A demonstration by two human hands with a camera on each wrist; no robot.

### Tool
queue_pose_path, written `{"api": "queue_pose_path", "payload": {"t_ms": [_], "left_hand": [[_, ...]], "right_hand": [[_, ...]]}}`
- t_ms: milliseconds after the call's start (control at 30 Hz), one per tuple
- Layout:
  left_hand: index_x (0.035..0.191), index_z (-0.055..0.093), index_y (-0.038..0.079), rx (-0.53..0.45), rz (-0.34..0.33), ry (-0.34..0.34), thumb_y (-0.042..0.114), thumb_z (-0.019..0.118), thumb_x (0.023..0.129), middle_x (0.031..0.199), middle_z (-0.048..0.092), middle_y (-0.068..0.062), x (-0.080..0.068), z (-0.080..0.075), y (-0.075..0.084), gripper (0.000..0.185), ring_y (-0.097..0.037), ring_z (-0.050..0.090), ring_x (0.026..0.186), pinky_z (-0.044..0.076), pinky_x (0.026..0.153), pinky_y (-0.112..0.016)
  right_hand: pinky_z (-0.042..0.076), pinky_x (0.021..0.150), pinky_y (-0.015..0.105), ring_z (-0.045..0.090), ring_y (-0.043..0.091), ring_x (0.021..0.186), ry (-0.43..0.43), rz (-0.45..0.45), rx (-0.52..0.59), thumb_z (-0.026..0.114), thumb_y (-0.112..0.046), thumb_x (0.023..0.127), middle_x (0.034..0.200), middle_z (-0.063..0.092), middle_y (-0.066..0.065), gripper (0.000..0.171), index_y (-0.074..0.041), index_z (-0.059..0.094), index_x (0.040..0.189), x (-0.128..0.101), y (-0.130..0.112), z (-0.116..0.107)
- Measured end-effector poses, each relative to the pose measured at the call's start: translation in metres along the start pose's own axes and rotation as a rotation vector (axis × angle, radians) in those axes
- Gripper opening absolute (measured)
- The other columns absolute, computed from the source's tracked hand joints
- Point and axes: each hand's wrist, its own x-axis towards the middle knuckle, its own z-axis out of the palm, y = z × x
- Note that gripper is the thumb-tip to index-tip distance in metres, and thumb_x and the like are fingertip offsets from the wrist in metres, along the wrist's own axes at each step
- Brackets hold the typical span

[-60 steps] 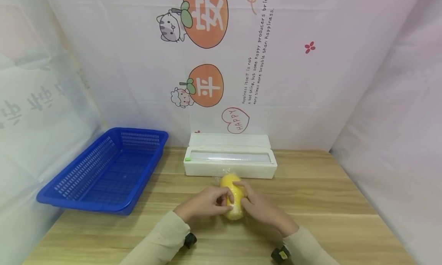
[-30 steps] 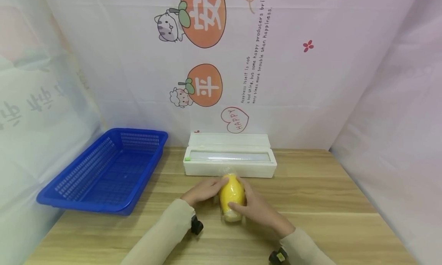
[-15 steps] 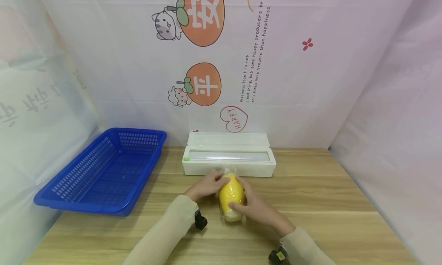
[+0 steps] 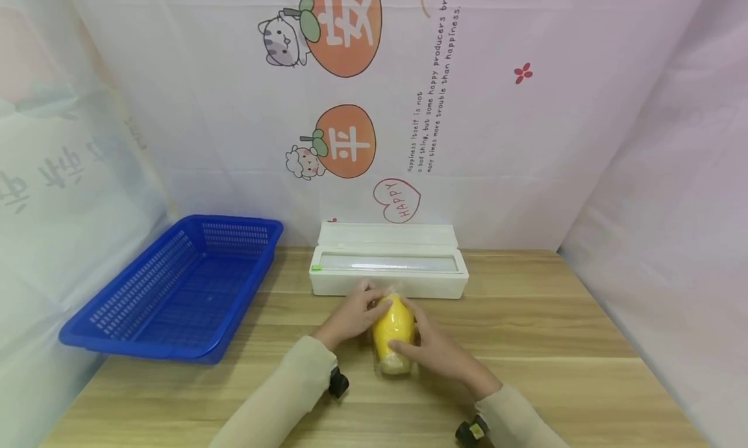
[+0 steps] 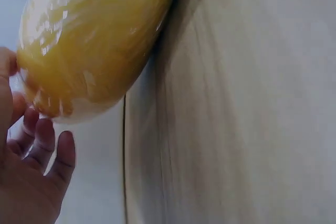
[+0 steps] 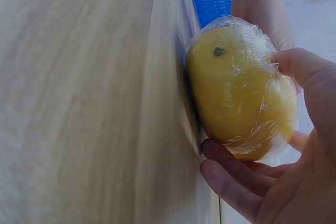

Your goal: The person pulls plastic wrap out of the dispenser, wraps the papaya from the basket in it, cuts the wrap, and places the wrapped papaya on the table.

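Beige sleeves, black wrist cameras

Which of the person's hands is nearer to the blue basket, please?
Left. The left hand holds the wrapped yellow fruit on the side facing the blue basket; the right hand grips the fruit's far side, farther from it.

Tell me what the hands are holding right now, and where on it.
Both hold the film-wrapped yellow fruit lying on the table: the right hand grips its near end, thumb on top, while the left hand is against its far left side.
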Motion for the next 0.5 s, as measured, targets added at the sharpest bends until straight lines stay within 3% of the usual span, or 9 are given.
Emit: {"api": "queue_pose_path", "payload": {"t_ms": [167, 300, 500], "left_hand": [[0.136, 0.064, 0.012, 0.113, 0.101, 0.072, 0.031, 0.057, 0.104, 0.096, 0.044, 0.001, -0.004, -0.001, 0.010, 0.038, -0.013, 0.045, 0.080, 0.045, 0.065, -0.025], [0.135, 0.064, 0.012, 0.160, 0.113, 0.115, 0.030, 0.058, 0.103, 0.096, 0.047, 0.002, -0.010, -0.001, 0.015, 0.037, -0.012, 0.046, 0.079, 0.046, 0.065, -0.024], [0.138, 0.061, 0.011, 0.131, 0.127, 0.092, 0.038, 0.064, 0.099, 0.103, 0.050, -0.001, -0.019, -0.002, 0.014, 0.048, -0.012, 0.051, 0.086, 0.050, 0.073, -0.024]], "right_hand": [[0.042, 0.101, 0.062, 0.048, 0.041, 0.129, 0.001, -0.003, 0.011, 0.071, -0.047, 0.092, 0.157, 0.033, 0.019, 0.092, -0.017, 0.017, 0.160, 0.000, -0.001, -0.002], [0.045, 0.099, 0.060, 0.051, 0.039, 0.127, 0.005, -0.009, 0.008, 0.071, -0.047, 0.092, 0.155, 0.036, 0.019, 0.091, -0.016, 0.019, 0.160, 0.001, 0.000, -0.001], [0.047, 0.098, 0.059, 0.050, 0.040, 0.128, -0.003, 0.000, 0.026, 0.070, -0.049, 0.092, 0.156, 0.034, 0.018, 0.092, -0.016, 0.017, 0.161, 0.001, 0.003, -0.002]]}}
